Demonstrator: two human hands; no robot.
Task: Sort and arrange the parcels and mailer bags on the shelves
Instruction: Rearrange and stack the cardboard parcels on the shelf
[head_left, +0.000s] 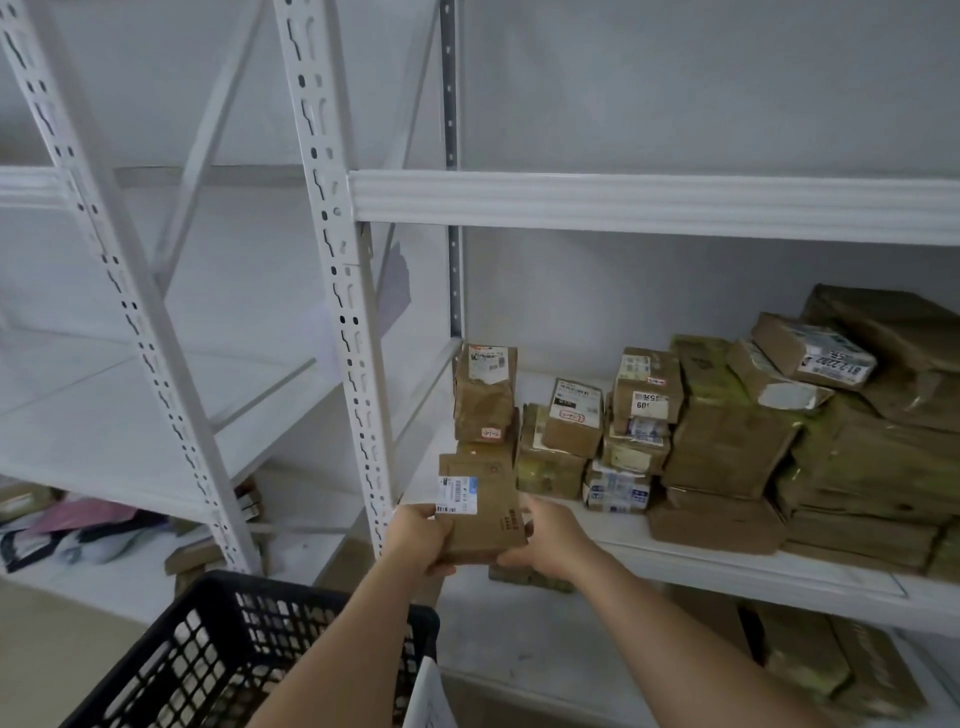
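A small brown cardboard parcel (483, 506) with a white label on its left face is held upright at the front left of the middle shelf (727, 569). My left hand (418, 538) grips its left side and lower edge. My right hand (553, 540) grips its right side. Behind it stands a stack of two small brown parcels (485, 395). Further right, several brown parcels (727, 436) are piled in rows along the shelf.
A black plastic crate (218, 654) sits low in front, under my left forearm. White slotted uprights (343, 291) separate this bay from the left shelf unit (119, 415). Mailer bags (78, 530) lie on the lower left shelf, and more boxes (810, 660) on the lower right.
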